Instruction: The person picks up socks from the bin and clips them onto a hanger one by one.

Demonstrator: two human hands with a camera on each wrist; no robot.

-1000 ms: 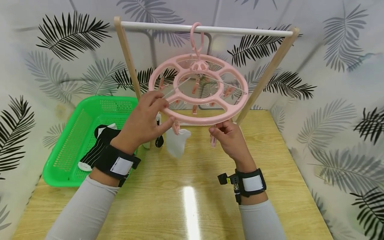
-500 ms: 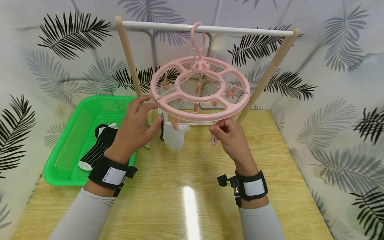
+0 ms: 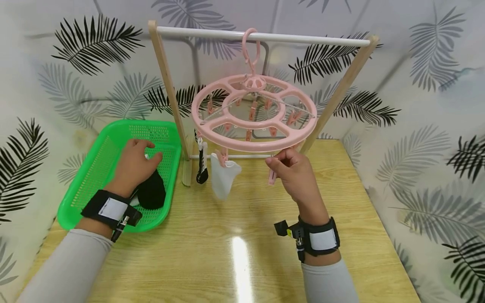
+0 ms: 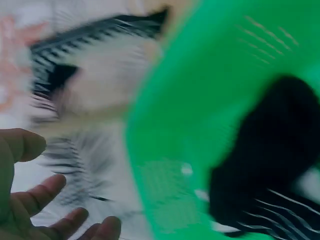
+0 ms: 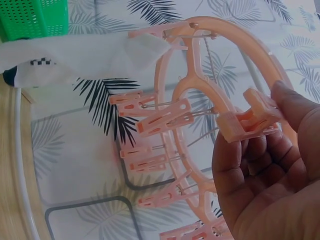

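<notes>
My right hand [image 3: 297,172] pinches a pink clothespin [image 3: 272,177] that hangs from the front rim of a round pink clip hanger [image 3: 250,146]. The right wrist view shows this clothespin [image 5: 247,120] between thumb and fingers, nothing visible in its mouth. My left hand [image 3: 134,166] is over the green basket [image 3: 85,179], fingers loosely spread and holding nothing. Below it in the basket lie dark socks [image 3: 152,191], partly hidden by the hand; a black sock with white stripes [image 4: 280,215] shows in the left wrist view. A white sock [image 3: 224,176] hangs clipped from the hanger's front left.
The hanger's hook [image 3: 246,46] sits over the white rod [image 3: 303,38] of a wooden stand [image 3: 166,84]. A black-and-white sock [image 3: 202,162] hangs at the hanger's left side. Several more pink clothespins [image 5: 165,116] dangle beneath the rings. The wooden table [image 3: 212,244] spreads below.
My left hand has let go of the hanger's rim and moved left and down over the basket. The hanger has tilted and settled slightly. My right hand keeps its pinch on the clothespin.
</notes>
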